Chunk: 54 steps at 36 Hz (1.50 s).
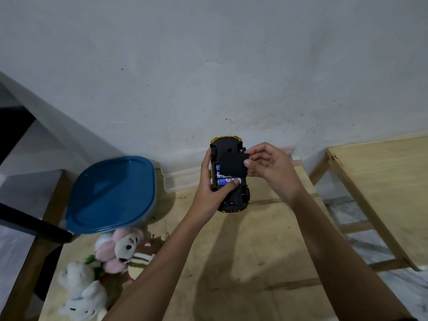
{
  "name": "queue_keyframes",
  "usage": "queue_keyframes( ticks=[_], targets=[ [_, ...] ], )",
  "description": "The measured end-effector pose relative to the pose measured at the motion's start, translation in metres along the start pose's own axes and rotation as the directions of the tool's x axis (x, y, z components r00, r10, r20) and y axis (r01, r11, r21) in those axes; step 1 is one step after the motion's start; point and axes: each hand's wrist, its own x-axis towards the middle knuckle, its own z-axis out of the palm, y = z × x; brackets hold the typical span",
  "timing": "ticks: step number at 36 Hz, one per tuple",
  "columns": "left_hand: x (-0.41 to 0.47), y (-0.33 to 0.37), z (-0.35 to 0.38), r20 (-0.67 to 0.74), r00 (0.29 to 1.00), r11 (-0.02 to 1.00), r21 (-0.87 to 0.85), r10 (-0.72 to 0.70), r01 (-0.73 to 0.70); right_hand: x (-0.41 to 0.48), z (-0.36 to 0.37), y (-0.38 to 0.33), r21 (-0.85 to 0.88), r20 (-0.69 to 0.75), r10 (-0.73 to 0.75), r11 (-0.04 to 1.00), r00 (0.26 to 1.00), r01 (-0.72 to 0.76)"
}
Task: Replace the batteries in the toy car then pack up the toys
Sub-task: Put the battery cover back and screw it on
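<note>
A yellow toy car (234, 200) is held upside down above the wooden table, its black underside facing me. My left hand (212, 191) grips the car from the left, thumb pressing on the blue-and-white batteries (225, 180) in the open compartment. My right hand (268, 167) pinches the black battery cover (234, 164) by its right edge, holding it partly over the compartment. Plush toys lie at the lower left: a pink one (120, 246), a white one (81, 295) and a striped one (139, 260).
A container with a blue lid (111, 193) stands at the left of the wooden table (243, 262). A clear plastic box (178, 179) sits against the wall behind the car. A second wooden table (382, 181) is at the right. A dark frame (30, 221) crosses the left edge.
</note>
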Motion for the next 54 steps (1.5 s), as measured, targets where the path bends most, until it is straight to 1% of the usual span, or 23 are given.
queue_keyframes(
  ticks=[4,10,16,20,23,35,38,41,45,48,52,54],
  targets=[
    [0.001,0.002,0.003,-0.014,1.0,1.0,0.005,0.008,-0.008,0.0,-0.001,0.0,-0.022,-0.004,0.008,1.0,1.0,-0.008],
    [0.001,0.001,0.001,-0.032,0.999,0.995,0.094,0.033,-0.029,-0.001,0.001,-0.001,-0.043,-0.007,0.008,0.999,1.0,-0.008],
    [-0.002,0.002,-0.007,0.049,0.999,0.994,0.109,0.004,-0.009,-0.002,0.001,-0.001,-0.115,-0.01,-0.018,0.993,1.0,0.016],
    [-0.004,0.005,-0.012,0.078,0.997,0.992,0.123,-0.016,0.006,-0.002,0.005,0.001,-0.22,0.004,-0.081,0.972,0.997,0.08],
    [-0.006,0.006,-0.013,0.104,0.995,0.992,0.124,-0.009,-0.004,-0.003,0.009,0.003,-0.282,0.02,-0.095,0.955,0.995,0.097],
    [-0.006,0.001,-0.024,0.095,0.995,0.99,0.137,0.023,-0.036,-0.006,0.018,0.008,-0.316,0.027,-0.127,0.94,0.992,0.129],
    [-0.006,0.001,-0.024,0.082,0.996,0.991,0.126,0.024,-0.034,-0.008,0.02,0.008,-0.374,0.053,-0.164,0.911,0.985,0.172],
    [-0.007,0.002,-0.023,0.055,0.997,0.993,0.101,0.05,-0.055,-0.01,0.024,0.007,-0.429,0.048,-0.241,0.871,0.969,0.237],
    [-0.009,0.006,-0.021,0.025,0.999,1.0,-0.004,0.031,-0.031,-0.013,0.028,0.009,-0.445,0.019,-0.29,0.855,0.957,0.268],
    [-0.007,0.007,-0.019,-0.003,1.0,0.998,-0.059,0.019,-0.019,-0.017,0.029,0.014,-0.459,0.028,-0.335,0.833,0.942,0.31],
    [-0.005,0.005,-0.016,-0.001,0.999,0.999,-0.021,0.043,-0.043,-0.021,0.029,0.024,-0.5,0.06,-0.42,0.773,0.906,0.391],
    [-0.004,0.002,-0.016,-0.004,0.999,0.999,-0.003,0.043,-0.043,-0.022,0.029,0.029,-0.496,0.054,-0.444,0.765,0.894,0.41]
  ],
)
